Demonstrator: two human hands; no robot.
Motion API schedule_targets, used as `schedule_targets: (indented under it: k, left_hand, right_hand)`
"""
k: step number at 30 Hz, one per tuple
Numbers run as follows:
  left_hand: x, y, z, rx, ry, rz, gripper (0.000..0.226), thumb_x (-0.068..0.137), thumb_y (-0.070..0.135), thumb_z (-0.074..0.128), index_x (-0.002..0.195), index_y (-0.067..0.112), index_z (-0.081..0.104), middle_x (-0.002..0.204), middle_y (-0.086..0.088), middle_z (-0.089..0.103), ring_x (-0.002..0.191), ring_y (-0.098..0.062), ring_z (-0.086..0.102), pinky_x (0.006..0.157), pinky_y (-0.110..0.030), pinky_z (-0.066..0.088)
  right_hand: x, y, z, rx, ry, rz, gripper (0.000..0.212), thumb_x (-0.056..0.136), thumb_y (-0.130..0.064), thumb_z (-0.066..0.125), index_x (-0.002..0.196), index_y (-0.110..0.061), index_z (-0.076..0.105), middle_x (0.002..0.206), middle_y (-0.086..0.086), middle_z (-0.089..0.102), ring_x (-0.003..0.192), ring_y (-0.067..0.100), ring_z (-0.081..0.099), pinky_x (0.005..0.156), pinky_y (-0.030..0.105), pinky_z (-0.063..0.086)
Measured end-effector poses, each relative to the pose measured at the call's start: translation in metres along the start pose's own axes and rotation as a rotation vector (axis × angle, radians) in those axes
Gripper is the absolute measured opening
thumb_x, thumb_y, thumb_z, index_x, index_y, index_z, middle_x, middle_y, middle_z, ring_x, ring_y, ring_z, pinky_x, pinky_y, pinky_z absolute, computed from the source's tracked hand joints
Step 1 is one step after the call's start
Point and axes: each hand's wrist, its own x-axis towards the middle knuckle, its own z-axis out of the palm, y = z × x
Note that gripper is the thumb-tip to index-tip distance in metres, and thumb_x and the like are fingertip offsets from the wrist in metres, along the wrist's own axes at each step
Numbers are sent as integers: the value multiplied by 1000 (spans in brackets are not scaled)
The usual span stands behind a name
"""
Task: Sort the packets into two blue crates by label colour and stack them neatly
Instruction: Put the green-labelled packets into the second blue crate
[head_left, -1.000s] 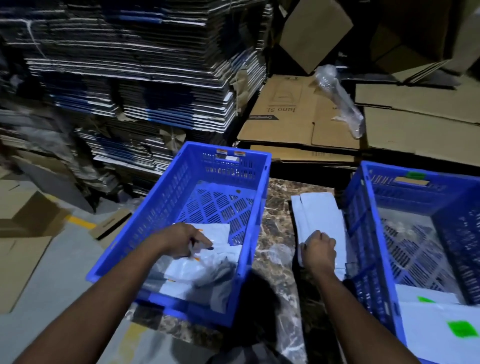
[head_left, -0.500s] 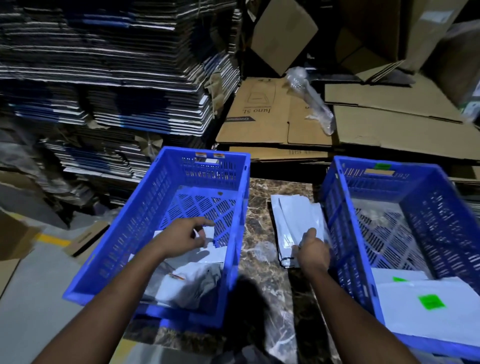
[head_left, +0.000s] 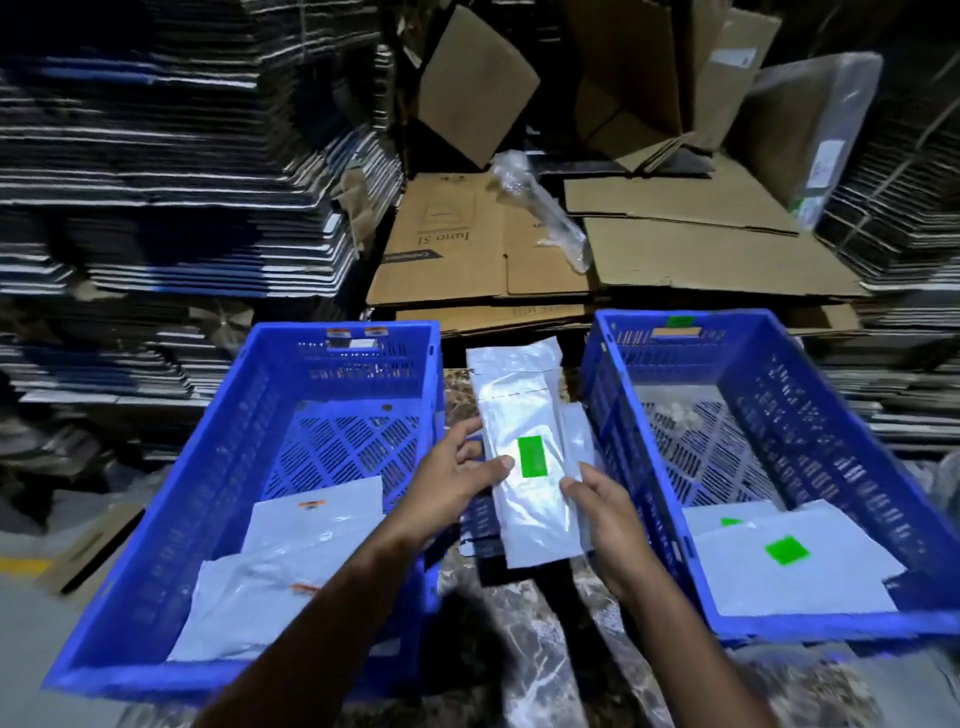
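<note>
- The green-label packet (head_left: 524, 467) sits in the centre of the frame, held up between the two crates; its long axis runs from lower centre toward upper centre, tilted a little left at the top, green sticker facing me.
- My left hand (head_left: 457, 478) holds the packet's left edge, thumb across the front just beside the sticker, fingers behind it. My right hand (head_left: 602, 512) pinches the lower right edge, thumb on the front.
- More white packets (head_left: 574, 441) lie under it on the marble table (head_left: 535, 670); I can't tell whether the held one is fully clear of them, as the plastic blurs together there.
- The right crate (head_left: 779, 631), at the right of the frame, already holds packets with green stickers (head_left: 787, 551) in its near end. I judge this one belongs there, so the move goes rightward, and my right hand is the nearer one.
- The left crate (head_left: 171, 519), lower left, holds packets with orange labels (head_left: 310, 504).
- Flattened cardboard (head_left: 519, 249) fills the upper frame behind both crates.
</note>
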Motion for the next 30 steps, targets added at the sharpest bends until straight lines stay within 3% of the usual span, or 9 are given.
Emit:
schedule_targets:
  k: [2, 5, 8, 11, 18, 21, 25, 27, 30]
  left_hand:
    - [-2, 3, 16, -114, 33, 38, 52, 88, 1, 71, 134, 14, 51, 114, -8, 73, 103, -26, 72, 86, -41, 59]
    - [-3, 5, 29, -146, 77, 89, 53, 88, -1, 70, 135, 13, 50, 111, -8, 75, 102, -29, 72, 83, -47, 59]
    - [-3, 9, 38, -162, 86, 107, 55, 87, -3, 70, 136, 13, 50, 109, -9, 75, 101, -29, 72, 81, -46, 59]
    - [-3, 12, 49, -164, 67, 117, 60, 87, -1, 71, 139, 16, 48, 110, -10, 75, 102, -29, 72, 80, -46, 59]
    - [10, 8, 97, -102, -1, 119, 47, 91, 2, 67, 132, 17, 49, 93, -7, 77, 82, -17, 72, 71, -28, 57]
    - [28, -1, 120, 24, -24, 109, 47, 90, 13, 71, 131, 24, 50, 96, -2, 75, 84, -18, 71, 77, -34, 53]
    - [41, -10, 152, 255, -128, 98, 43, 84, 27, 72, 125, 30, 59, 108, 6, 72, 90, -8, 70, 84, -35, 56]
    - [43, -12, 166, 382, -160, 128, 44, 86, 26, 73, 128, 28, 59, 116, 7, 68, 92, -3, 67, 77, -19, 54]
    - [45, -15, 178, 478, -130, 160, 43, 89, 14, 71, 130, 23, 61, 116, 1, 62, 92, 0, 63, 67, -1, 42]
  right_hand:
    - [-14, -10, -2, 21, -42, -21, 32, 87, -22, 71, 119, -22, 64, 114, 13, 69, 105, 32, 66, 92, 51, 50]
    - [-26, -26, -11, -7, 30, -193, 60, 88, -17, 73, 137, -38, 45, 126, -2, 65, 115, 24, 64, 94, 50, 53]
    - [-33, -39, -23, -137, 21, -320, 65, 90, -16, 71, 142, -41, 42, 138, -11, 56, 124, 20, 58, 95, 47, 53]
    - [-39, -46, -30, -228, 5, -396, 58, 93, -6, 67, 141, -32, 47, 140, -27, 50, 132, 3, 49, 102, 27, 48]
    - [-39, -68, -78, -430, 148, -494, 28, 88, 1, 69, 109, -18, 74, 112, -16, 72, 112, 1, 63, 96, 21, 48]
    - [-36, -95, -124, -487, 187, -518, 33, 86, 17, 57, 96, -11, 72, 99, -7, 73, 99, 3, 68, 90, 16, 48]
    - [-26, -122, -196, -812, 280, -411, 35, 72, 3, 51, 73, -31, 59, 75, -14, 67, 77, -5, 62, 78, 19, 47]
    - [-16, -123, -230, -1070, 311, -288, 26, 70, -8, 51, 65, -33, 57, 66, -13, 64, 68, 0, 59, 69, 28, 47]
    - [2, -110, -257, -1316, 120, -10, 31, 72, -7, 53, 59, -35, 61, 69, -14, 66, 77, 11, 65, 76, 31, 53]
